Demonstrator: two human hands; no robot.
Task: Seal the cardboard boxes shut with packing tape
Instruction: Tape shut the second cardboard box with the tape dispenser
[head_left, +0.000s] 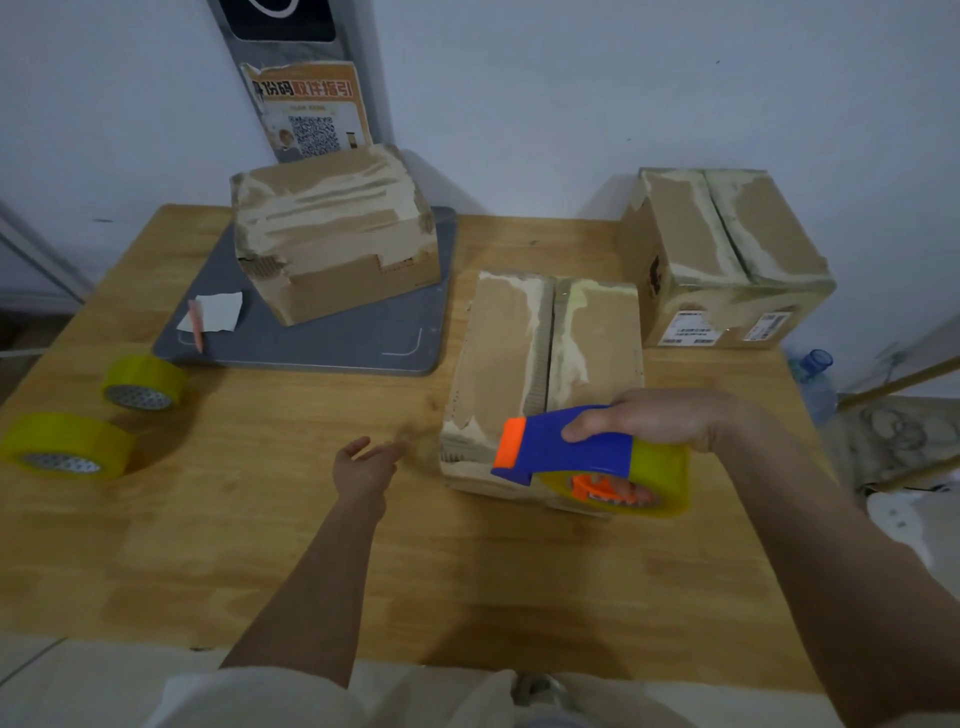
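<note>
Right hand grips the tape dispenser over the near box (lined up for its seam, I'd guess), left hand loose, empty, reaching to steady it.

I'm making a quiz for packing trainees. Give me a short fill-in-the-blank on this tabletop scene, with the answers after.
1. The right hand grips a blue and orange tape ____ loaded with yellow tape.
2. The number of cardboard boxes on the wooden table is ____.
3. The two spare tape rolls lie near the table's ____ edge.
4. The far left box sits on a ____ mat.

Answers: dispenser; three; left; grey
</note>
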